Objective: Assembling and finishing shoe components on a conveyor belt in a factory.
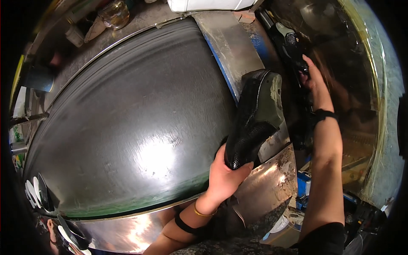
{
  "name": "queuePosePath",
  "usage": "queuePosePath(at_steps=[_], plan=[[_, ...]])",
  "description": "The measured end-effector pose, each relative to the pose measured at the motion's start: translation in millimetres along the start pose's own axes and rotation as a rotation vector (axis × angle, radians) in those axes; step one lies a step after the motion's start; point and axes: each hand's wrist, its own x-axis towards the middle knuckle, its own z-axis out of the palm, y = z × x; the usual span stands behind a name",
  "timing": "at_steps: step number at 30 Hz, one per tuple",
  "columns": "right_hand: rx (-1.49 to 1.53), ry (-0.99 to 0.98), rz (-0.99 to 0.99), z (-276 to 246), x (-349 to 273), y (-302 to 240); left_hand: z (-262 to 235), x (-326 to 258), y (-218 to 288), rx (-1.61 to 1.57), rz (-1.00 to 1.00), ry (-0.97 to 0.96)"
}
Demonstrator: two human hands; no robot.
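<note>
My left hand point(226, 180) is wrapped around the toe end of a black shoe upper point(245, 127) stretched over a grey-green shoe last. The shoe is tilted beside the right edge of a dark conveyor belt point(140, 102), its heel end pointing away from me. Farther off on the right, my right hand point(313, 77) grips the near end of a second black shoe upper point(291, 49), also on a greenish last. Some of its fingers are hidden behind that shoe.
A metal plate point(231, 42) borders the belt on the right, and a shiny metal panel point(123, 233) runs along its near edge. Several dark and white shoe parts point(40, 191) are at lower left, near another person's hand point(52, 229). A glass jar point(114, 15) stands at the back.
</note>
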Motion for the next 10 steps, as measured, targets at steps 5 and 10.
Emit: queuePosePath(at_steps=[5, 10], plan=[[0.268, 0.012, -0.341, 31, 7, 73, 15, 5, -6, -0.051, 0.127, -0.082], [-0.558, 0.138, -0.933, 48, -143, 78, 16, -17, 14, -0.431, -0.013, -0.322]])
